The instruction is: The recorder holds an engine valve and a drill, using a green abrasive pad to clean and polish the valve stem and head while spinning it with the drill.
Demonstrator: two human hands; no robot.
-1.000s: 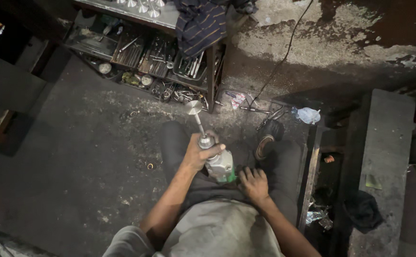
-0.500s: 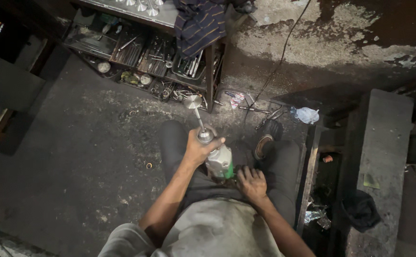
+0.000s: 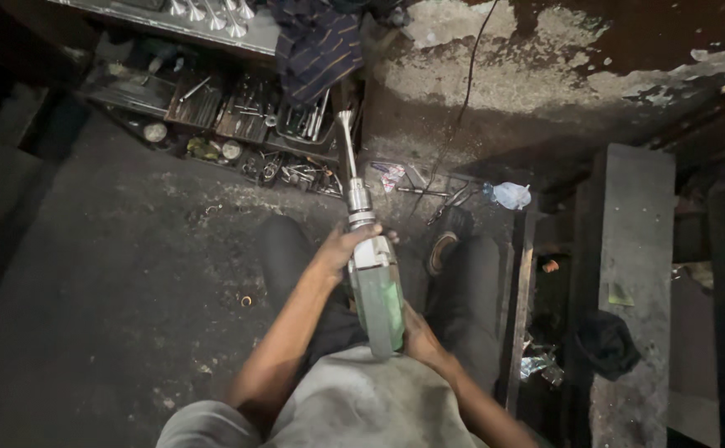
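Left hand (image 3: 347, 249) is wrapped around the front collar of a pale green, boxy power drill (image 3: 377, 294) with a long steel bit (pointing far, toward the tool shelf (image 3: 238, 116)). Right hand (image 3: 416, 336) cups its near end, fingers mostly hidden, over the lap.

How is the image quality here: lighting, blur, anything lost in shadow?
Head view: dim, uneven light; the left edge sinks into black shadow. The green power tool in both hands is fairly sharp, while the tool trays look soft and cluttered. The wide lens bends the edges.
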